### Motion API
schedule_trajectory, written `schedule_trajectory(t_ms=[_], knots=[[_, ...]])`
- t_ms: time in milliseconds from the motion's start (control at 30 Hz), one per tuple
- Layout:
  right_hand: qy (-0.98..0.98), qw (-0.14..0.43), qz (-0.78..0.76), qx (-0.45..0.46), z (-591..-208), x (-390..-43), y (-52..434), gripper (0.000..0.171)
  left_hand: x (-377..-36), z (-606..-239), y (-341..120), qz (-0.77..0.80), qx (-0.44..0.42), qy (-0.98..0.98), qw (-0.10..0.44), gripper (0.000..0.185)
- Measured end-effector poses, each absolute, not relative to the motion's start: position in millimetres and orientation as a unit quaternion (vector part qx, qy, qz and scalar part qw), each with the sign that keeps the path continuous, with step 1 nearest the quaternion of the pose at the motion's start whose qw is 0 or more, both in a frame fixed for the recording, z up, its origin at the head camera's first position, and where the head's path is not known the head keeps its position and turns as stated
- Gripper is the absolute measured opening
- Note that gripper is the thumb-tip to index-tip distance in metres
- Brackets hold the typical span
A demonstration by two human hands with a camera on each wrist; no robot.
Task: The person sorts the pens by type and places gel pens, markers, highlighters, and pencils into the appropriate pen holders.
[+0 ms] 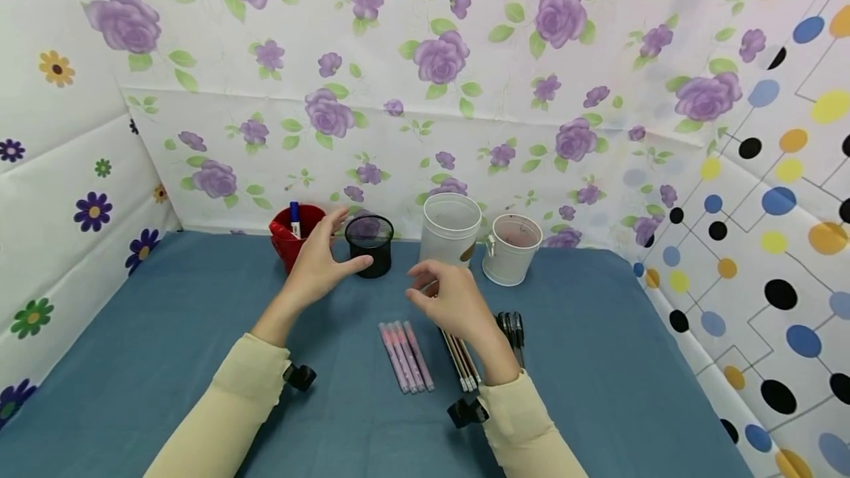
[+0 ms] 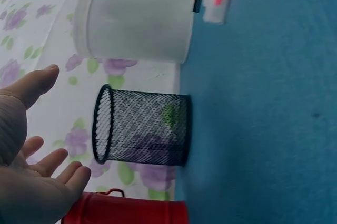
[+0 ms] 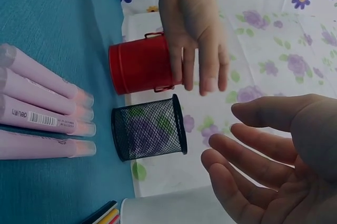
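My left hand (image 1: 313, 265) is held up between a red bucket (image 1: 282, 248) and a black mesh pen cup (image 1: 378, 248), its fingers spread and holding nothing. In the left wrist view, the thumb and fingers sit off the rim side of the mesh cup (image 2: 147, 128). The right hand (image 1: 457, 301) hovers in front of a frosted white cup (image 1: 451, 223), fingers loosely bent around air. Seen from the right wrist, its fingertips point toward the mesh cup (image 3: 150, 129) without touching it. A blue-capped marker (image 1: 295, 218) stands in the red bucket.
Several pale purple highlighters (image 1: 406, 358) lie side by side on the blue cloth (image 1: 358, 434). Several pencils (image 1: 461, 361) and black pens (image 1: 513, 330) lie to their right, partly hidden by the right hand and wrist. A small white bucket (image 1: 513, 260) stands at the back right.
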State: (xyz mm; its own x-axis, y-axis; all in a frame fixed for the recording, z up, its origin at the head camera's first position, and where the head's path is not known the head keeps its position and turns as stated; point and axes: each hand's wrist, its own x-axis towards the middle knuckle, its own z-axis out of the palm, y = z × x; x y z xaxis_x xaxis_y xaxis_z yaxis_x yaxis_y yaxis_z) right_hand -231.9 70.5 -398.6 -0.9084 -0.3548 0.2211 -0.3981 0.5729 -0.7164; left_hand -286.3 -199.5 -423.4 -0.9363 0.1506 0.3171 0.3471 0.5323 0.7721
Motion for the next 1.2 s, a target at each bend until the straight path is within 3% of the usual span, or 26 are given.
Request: schedule_trajectory(t_ms=[633,1200], knots=[[-0.888,-0.018,0.397,0.23,-401.2,-233.8,75.6,0.025,-310.9,-452.9,-183.4,-0.484,-0.072,-0.869,0.077,0.104],[-0.884,-0.023,0.396,0.246,-399.3,-234.0,80.5,0.021,-323.5,-463.2,-181.5,-0.569,-0.043,-0.821,-0.004,0.111]])
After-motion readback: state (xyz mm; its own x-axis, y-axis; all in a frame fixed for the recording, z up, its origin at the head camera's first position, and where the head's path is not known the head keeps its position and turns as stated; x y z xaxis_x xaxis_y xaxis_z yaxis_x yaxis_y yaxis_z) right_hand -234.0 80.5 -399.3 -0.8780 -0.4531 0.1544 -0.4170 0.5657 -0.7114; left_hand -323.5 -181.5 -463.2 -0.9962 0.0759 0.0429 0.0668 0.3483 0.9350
